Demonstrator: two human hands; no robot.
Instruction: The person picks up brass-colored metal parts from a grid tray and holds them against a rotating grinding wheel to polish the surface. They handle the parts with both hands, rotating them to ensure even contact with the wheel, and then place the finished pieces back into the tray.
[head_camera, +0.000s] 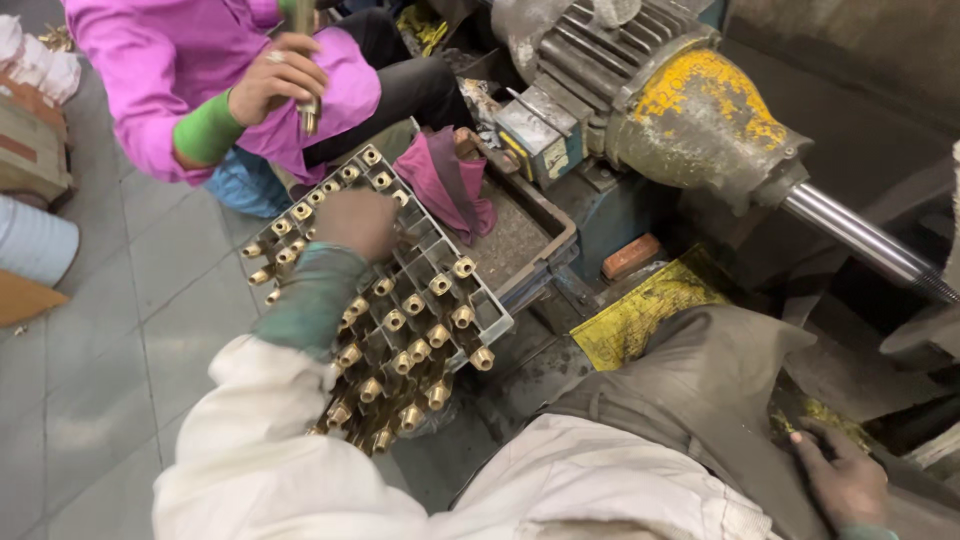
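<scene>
Head view, looking down: the left hand (355, 222), blurred, sits just left of centre on top of a grey plastic tray (487, 318) filled with brass fittings (428, 335). Whether its grip is clenched on a fitting or merely resting on them I cannot tell; the fingers are hidden under the back of the hand. The tray runs with its long axis from the upper middle of the frame down toward the lower middle, tilted, its lower end just above the person's white sleeve (250, 450). The fittings stand in rows in the tray's cells, open round mouths facing up and toward the camera.

The tray's right edge lies against a dark metal bin (535, 235) holding a crumpled pink cloth (450, 180). Left of the tray there is open grey tiled floor (120, 320); to its right the space is crowded by an electric motor (650, 100) with a yellow, worn end housing and a bright steel shaft (850, 235) running off to the right edge.

The right hand (845, 480) lies at the lower right, palm down and fingers spread flat on a dark, grimy machine surface, grasping nothing.

At upper left a second person in a pink top (150, 70) with a green cuff holds a slim brass piece (308, 110) upright in one hand (270, 80), close above the tray's upper end.
</scene>
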